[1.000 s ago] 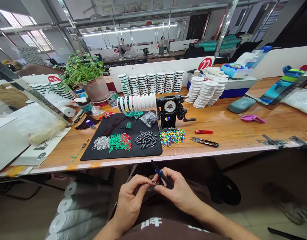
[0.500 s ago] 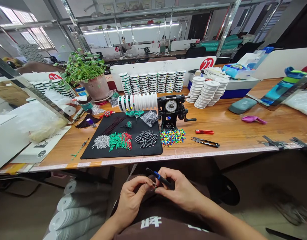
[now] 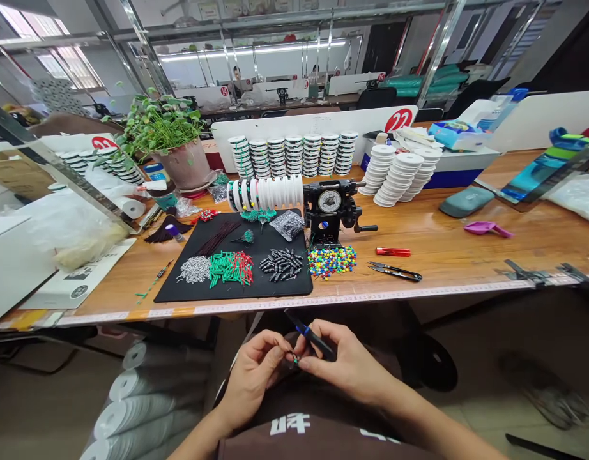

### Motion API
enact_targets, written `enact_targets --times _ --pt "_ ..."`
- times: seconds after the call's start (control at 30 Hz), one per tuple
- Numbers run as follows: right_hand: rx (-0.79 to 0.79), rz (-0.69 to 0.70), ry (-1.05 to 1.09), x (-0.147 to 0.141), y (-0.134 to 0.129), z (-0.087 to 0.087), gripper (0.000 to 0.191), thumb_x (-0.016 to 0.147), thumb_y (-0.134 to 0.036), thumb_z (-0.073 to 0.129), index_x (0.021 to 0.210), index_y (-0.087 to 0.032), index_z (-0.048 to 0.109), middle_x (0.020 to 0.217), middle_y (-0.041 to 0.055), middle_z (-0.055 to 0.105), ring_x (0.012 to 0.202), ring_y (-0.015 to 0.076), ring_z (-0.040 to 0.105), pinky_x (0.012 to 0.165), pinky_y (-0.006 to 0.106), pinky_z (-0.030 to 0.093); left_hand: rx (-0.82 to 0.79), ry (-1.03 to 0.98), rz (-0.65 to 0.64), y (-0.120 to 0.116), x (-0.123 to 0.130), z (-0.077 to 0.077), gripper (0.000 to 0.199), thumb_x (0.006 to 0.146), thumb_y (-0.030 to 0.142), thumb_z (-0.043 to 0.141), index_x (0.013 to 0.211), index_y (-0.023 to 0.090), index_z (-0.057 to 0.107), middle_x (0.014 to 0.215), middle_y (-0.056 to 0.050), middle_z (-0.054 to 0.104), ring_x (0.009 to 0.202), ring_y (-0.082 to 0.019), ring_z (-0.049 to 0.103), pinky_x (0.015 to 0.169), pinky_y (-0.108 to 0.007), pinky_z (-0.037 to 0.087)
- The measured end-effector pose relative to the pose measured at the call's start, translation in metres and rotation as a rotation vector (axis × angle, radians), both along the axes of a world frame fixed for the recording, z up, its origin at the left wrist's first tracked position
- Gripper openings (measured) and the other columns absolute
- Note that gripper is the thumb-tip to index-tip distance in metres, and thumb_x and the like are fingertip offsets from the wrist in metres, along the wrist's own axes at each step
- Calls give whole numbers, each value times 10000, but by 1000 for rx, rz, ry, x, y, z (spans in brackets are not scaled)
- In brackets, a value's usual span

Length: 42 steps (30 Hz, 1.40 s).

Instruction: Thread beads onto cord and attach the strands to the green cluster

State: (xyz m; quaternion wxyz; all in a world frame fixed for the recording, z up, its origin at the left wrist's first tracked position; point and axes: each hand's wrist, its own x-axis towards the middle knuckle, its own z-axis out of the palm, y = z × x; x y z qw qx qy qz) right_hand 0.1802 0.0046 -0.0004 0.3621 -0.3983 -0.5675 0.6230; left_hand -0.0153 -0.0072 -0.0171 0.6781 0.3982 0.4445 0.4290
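The left hand (image 3: 252, 377) and right hand (image 3: 347, 365) are held just below the front edge of the table (image 3: 438, 255). The left fingertips (image 3: 278, 351) pinch a small green-tipped piece (image 3: 294, 360), while the right fingers (image 3: 327, 332) close around a black tool with a blue band (image 3: 314, 340).

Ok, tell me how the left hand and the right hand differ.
The left hand pinches a tiny green-tipped piece in its fingertips, while the right hand grips a dark tool with a blue band. The left hand's load is much smaller, and the right hand's tool juts out past its fingers. Both are bare, held close together below the table edge.
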Motion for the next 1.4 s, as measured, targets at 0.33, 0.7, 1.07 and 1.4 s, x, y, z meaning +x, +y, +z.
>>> enact_targets --times 0.33,0.7,1.07,1.4 --pt "-48 91 60 -3 1 -5 252 798 -329 743 732 -173 556 700 -37 503 651 125 401 616 238 341 97 57 -58 -1 -1 5 361 818 489 771 760 147 668 729 -21 665 681 -110 592 652 -193 478" --pt "225 -133 -128 4 3 -1 122 897 -242 606 793 -188 570 727 -21 520 668 138 464 639 252 388 -83 -44 -184 1 0 2 451 797 558 761 817 163 544 757 -57 717 464 -68 571 346 -117 227" --pt "115 -37 -148 17 -13 8 219 940 -389 617 878 -182 647 819 16 626 762 181 551 720 279 441 95 181 -55 -5 -5 5 396 878 537 680 824 151 613 1037 -137 755 446 -34 481 404 -155 321" --pt "1 205 -259 39 -26 3 232 943 -404 596 865 -198 668 829 2 622 773 181 524 683 247 415 57 161 -42 -4 -7 9 416 834 566 712 818 160 618 1088 -185 760 654 -167 685 419 -176 336"
